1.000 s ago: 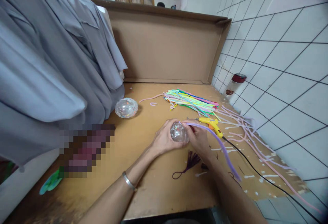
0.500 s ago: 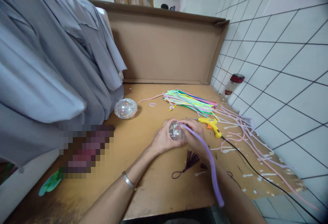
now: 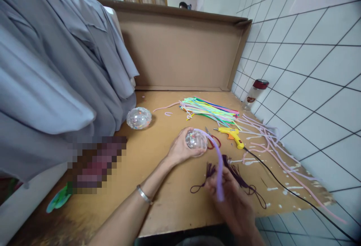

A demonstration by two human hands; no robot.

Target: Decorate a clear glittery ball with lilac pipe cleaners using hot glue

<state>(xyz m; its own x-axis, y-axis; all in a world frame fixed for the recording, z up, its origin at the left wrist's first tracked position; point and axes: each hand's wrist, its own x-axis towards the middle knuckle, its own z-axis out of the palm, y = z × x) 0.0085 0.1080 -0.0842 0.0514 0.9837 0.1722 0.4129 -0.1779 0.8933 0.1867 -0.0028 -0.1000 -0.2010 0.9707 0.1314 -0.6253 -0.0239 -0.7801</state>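
Observation:
My left hand [image 3: 180, 149] is wrapped round a clear ball [image 3: 196, 143] with coloured specks, above the wooden table. From the ball's top a fuzzy purple pipe cleaner [image 3: 216, 146] arches to the right and down towards me. My right hand [image 3: 229, 193] is beside its lower end, fingers curled and slightly blurred; whether they grip the strip is unclear. Dark tassels [image 3: 236, 174] lie just beyond that hand. Red-handled scissors [image 3: 216, 141] rest partly behind the ball.
Right of the scissors lies a yellow glue gun [image 3: 229, 132] with a black cord. Behind are bundled coloured pipe cleaners [image 3: 208, 111]; another clear ball [image 3: 139, 118] sits left. A jar [image 3: 255, 94] stands by the tiled wall. Cardboard [image 3: 180, 50] closes the back, grey cloth [image 3: 62, 58] hangs left.
My right hand has left the ball and moved down towards me, along the purple pipe cleaner, whose loose end has swung left. The scissors and more of the tassels are uncovered. My left hand still holds the ball.

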